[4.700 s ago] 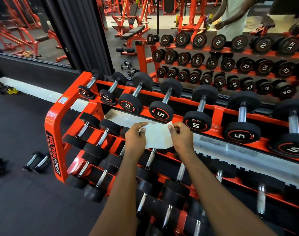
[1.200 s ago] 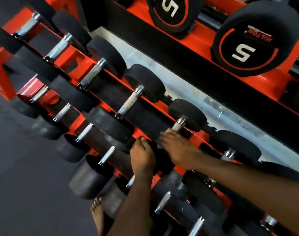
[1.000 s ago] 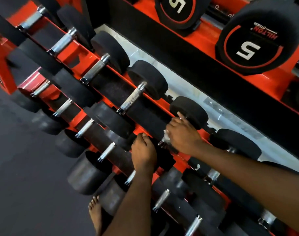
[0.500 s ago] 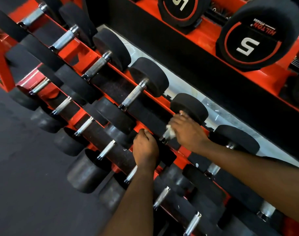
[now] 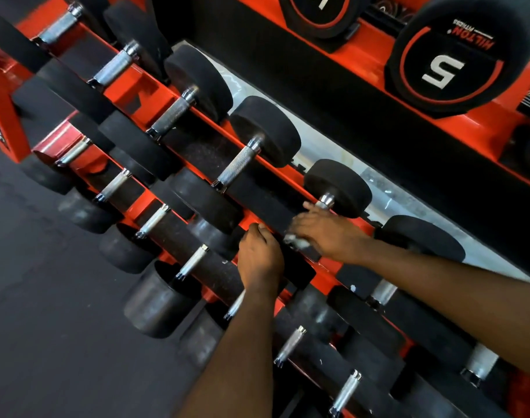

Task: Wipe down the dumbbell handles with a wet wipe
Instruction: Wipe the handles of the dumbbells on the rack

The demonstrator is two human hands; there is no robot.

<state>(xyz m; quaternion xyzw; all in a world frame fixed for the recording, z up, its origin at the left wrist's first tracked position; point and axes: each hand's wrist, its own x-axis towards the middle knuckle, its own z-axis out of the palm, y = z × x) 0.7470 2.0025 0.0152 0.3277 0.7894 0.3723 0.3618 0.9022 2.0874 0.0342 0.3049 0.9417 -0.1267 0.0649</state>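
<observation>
Wiping looks underway: right grip (image 5: 328,236) clamped on wet wipe (image 5: 297,242) around dumbbell handle (image 5: 326,202), mid tier of rack (image 5: 131,95). Handle axis runs 7-to-1 o'clock, with bare steel at 1 o'clock of that grip. Left grip (image 5: 259,259) curled on near head (image 5: 301,271), 8 o'clock of the right.

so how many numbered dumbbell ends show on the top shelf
2: end marked 5 at upper right, cropped end at the top edge; more may be out of frame.
</observation>
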